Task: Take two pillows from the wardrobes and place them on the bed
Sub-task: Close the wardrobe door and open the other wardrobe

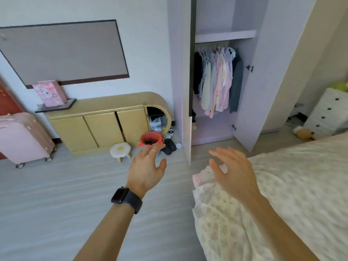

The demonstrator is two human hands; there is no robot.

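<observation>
The wardrobe stands ahead with its doors swung open; hanging clothes fill the rail and a bare shelf sits above them. No pillow shows inside it. The bed, covered in a pale floral quilt, fills the lower right. My left hand, with a ring and a black watch on the wrist, is stretched forward over the floor, fingers apart and empty. My right hand hovers over the bed's near corner, fingers spread, holding nothing.
A low yellow cabinet lines the left wall, with a pink suitcase, a small white stool, a red basket and shoes near it. A white drawer chest and a plush toy are at right.
</observation>
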